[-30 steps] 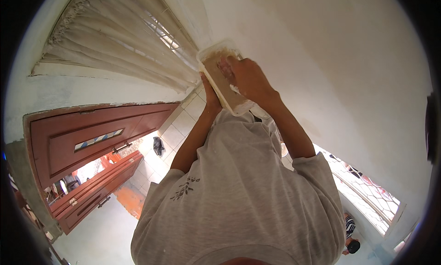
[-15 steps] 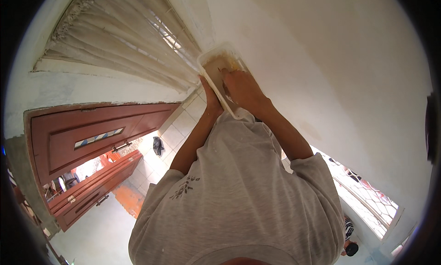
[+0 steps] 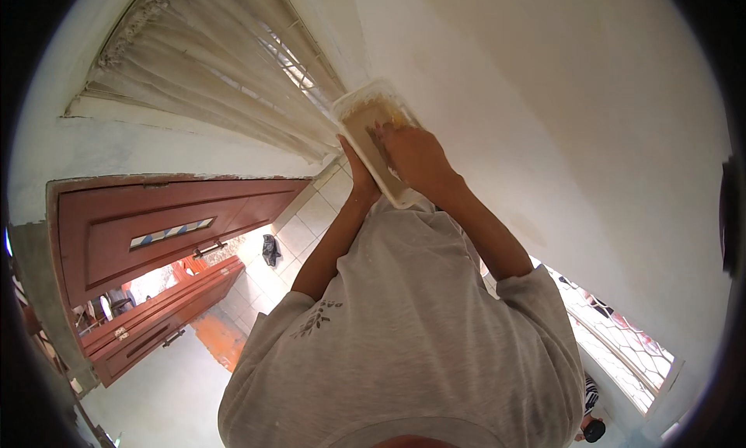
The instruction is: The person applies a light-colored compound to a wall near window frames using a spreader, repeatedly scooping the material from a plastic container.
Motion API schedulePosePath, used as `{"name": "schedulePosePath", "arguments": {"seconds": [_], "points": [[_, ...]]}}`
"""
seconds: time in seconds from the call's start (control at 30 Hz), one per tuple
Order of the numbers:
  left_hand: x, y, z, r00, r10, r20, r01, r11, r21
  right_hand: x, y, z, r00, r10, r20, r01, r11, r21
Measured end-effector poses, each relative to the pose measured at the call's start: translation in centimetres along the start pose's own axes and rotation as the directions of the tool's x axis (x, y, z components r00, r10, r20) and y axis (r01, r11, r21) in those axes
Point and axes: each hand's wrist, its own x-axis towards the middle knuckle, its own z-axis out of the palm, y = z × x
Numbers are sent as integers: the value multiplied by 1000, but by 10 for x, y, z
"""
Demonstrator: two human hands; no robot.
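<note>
A rectangular whitish plastic tub [image 3: 339,108] is tilted in front of me, its inside coated with beige-grey paste and a yellowish smear. My left hand [image 3: 360,168] holds it from the left side, thumb along the outer wall and the other fingers hidden beneath. Inside the tub, the closed fingers of my right hand [image 3: 416,154] are down near the paste. A thin dark edge shows beside those fingertips, but whatever they grip is mostly covered by the hand.
A pale wall [image 3: 559,122] rises close on the right. To the left are a curtained window [image 3: 210,67] and red-brown wooden doors [image 3: 171,223]. A black bag [image 3: 270,250] lies on floor tiles. Another person [image 3: 592,417] is low at the lower right, near a window grille [image 3: 622,347].
My right hand has shifted slightly downward and right within the tub. The tub has tipped a little, so more of its paste-covered inside shows. My left hand keeps its hold.
</note>
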Motion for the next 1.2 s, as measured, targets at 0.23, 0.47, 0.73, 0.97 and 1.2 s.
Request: {"name": "schedulePosePath", "arguments": {"seconds": [0.23,0.47,0.73,0.97,1.2], "points": [[1,-3,-5,997,28,69,-23,997,-71,1,-13,-29,995,55,-79,-63,993,-103],[2,-10,-19,999,-14,32,16,999,-45,-2,-4,5,995,-66,68,67,998,-16],[-5,-3,10,990,103,96,-110,991,75,10,-3,-10,999,51,1,-51,999,0],[-3,0,-4,993,91,74,-89,996,-27,7,-8,-23,997,-82,13,81,993,85],[-6,13,-12,989,111,93,-112,994,1,15,-10,-2,990,-136,46,136,991,14]]}}
